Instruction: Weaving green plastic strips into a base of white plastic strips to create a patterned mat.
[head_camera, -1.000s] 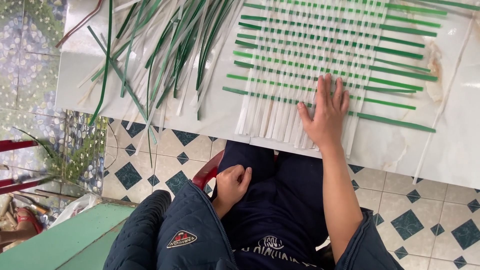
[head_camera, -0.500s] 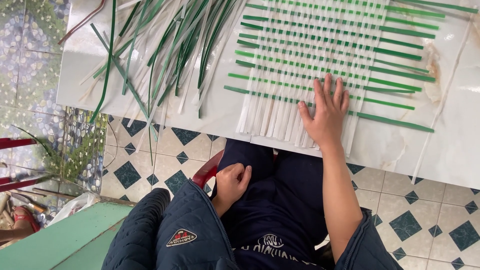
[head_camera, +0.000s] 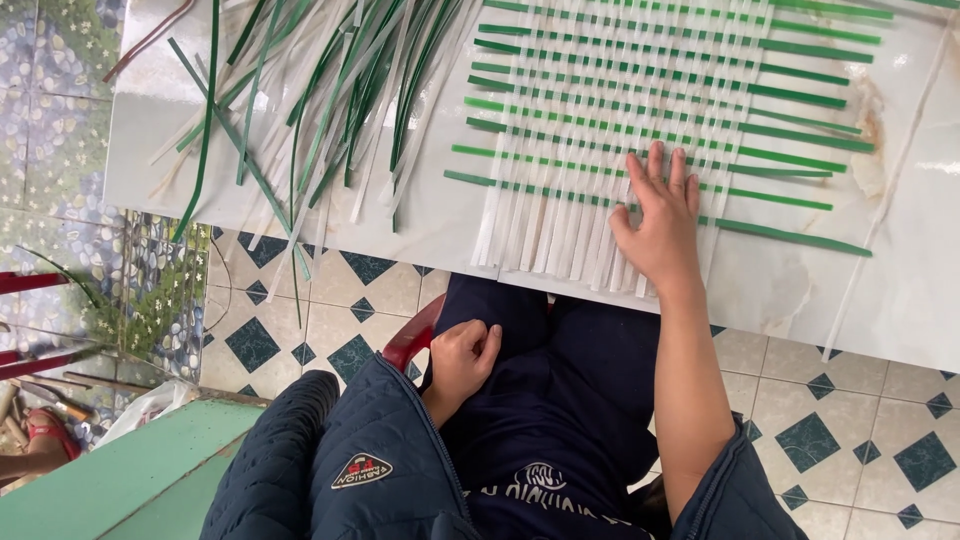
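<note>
A woven mat of green and white flat strips lies on a white marble table. My right hand rests flat on the mat's near edge, fingers spread, pressing the white strips and the nearest green strip. My left hand sits on my lap below the table edge, fingers loosely curled, holding nothing that I can see. I wear dark trousers and a dark blue quilted jacket.
A loose heap of green and white strips lies on the table's left part, some hanging over the near edge. A red chair edge shows by my lap. A green surface is at the lower left. The floor is tiled.
The view has shifted slightly. My right hand stays flat on the mat's near edge and my left hand stays on my lap.
</note>
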